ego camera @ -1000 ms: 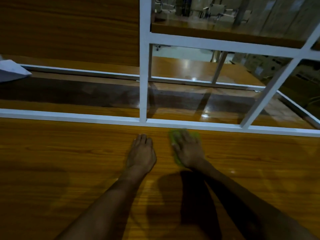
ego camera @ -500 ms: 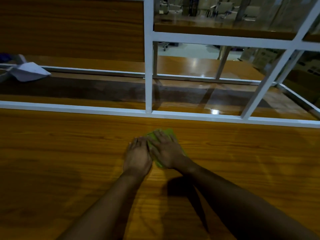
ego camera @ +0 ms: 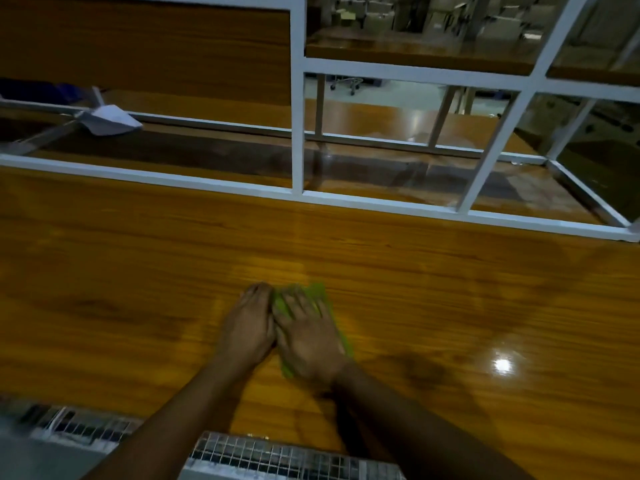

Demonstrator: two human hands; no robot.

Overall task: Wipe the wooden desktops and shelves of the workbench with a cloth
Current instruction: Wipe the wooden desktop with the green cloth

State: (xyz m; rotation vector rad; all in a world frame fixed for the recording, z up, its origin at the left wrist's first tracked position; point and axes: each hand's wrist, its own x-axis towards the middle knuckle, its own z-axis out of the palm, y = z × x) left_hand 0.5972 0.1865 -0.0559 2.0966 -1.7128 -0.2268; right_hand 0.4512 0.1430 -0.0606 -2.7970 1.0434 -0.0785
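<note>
A green cloth (ego camera: pixel 322 294) lies flat on the glossy wooden desktop (ego camera: pixel 138 289), mostly covered by my right hand (ego camera: pixel 310 341), which presses down on it with spread fingers. My left hand (ego camera: pixel 247 327) lies flat on the desktop right beside it, its fingertips touching the cloth's left edge. Both hands are side by side near the middle of the desktop. Behind the desktop a lower wooden shelf (ego camera: pixel 398 168) runs inside a white metal frame (ego camera: pixel 298 133).
A white crumpled sheet or bag (ego camera: pixel 110 120) lies on the back shelf at left. A wooden back panel (ego camera: pixel 156 53) stands behind it. A wire-mesh grid (ego camera: pixel 277 459) shows below the desktop's near edge. An upper shelf (ego camera: pixel 415 50) sits at top right.
My right hand dragged the cloth from the frame's rail back toward me and leftward until it met my left hand. The view tilted down, showing the desktop's near edge.
</note>
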